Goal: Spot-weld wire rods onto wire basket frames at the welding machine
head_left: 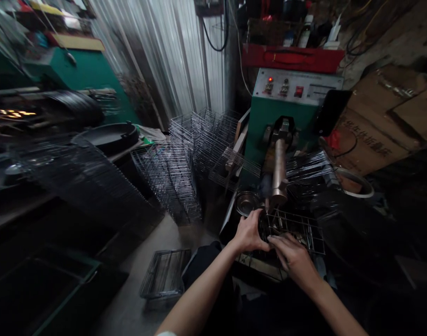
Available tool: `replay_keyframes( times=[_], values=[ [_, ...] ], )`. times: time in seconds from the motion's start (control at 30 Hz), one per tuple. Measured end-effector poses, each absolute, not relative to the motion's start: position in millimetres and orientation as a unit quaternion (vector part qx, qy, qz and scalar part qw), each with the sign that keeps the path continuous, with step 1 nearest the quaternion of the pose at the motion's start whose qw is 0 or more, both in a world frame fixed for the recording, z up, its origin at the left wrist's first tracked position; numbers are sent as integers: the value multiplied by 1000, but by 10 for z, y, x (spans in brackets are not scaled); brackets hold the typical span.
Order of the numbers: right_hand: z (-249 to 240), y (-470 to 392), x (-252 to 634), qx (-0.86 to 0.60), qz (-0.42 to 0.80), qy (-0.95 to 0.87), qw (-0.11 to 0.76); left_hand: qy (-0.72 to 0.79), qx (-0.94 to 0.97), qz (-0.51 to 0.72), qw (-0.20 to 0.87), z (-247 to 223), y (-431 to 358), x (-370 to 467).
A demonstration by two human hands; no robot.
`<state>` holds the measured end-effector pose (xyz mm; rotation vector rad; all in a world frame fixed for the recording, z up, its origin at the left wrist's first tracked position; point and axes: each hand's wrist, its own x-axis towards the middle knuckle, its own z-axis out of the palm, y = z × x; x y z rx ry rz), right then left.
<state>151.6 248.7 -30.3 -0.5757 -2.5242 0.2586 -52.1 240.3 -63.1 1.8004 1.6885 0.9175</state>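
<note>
A wire grid piece (297, 226) lies under the metal cylinder (279, 172) of a green machine (257, 121). At its left end is my left hand (250, 232), thumb and fingers curved round something dark that I cannot make out. My right hand (292, 254) is at the near edge of the grid, its fingers together and bent over the wire. The two hands are close to each other, just below the cylinder's tip. The dim light hides what lies between the fingertips.
Stacked wire racks (168, 179) stand left of the machine, and a wire frame (164, 273) lies on the floor. More wire pieces (307, 170) are at its right. A cardboard box (381, 126) is behind them, with a red tray (293, 58) above the machine.
</note>
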Motion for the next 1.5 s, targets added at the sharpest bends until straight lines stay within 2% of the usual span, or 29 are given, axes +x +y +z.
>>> replay_keyframes(
  times=[0.33,0.67,0.87,1.0,1.2,1.5],
  values=[
    [-253,2506,1490,-235,124,-925,273,639,651,331,242,-584,2416,-474],
    [-244,2682,1258,-309,139,-882,328,630,653,345,241,-519,2721,-667],
    [-270,2667,1259,-339,160,-859,349,658,657,318,184,-458,2652,-651],
    [-281,2765,1239,-358,116,-854,360,672,659,297,162,-421,2725,-707],
    [-357,3007,1256,-341,73,-880,322,666,663,295,171,-366,2903,-826],
    [-465,3040,1222,-293,61,-882,364,636,647,364,210,-551,2906,-853]
  ],
)
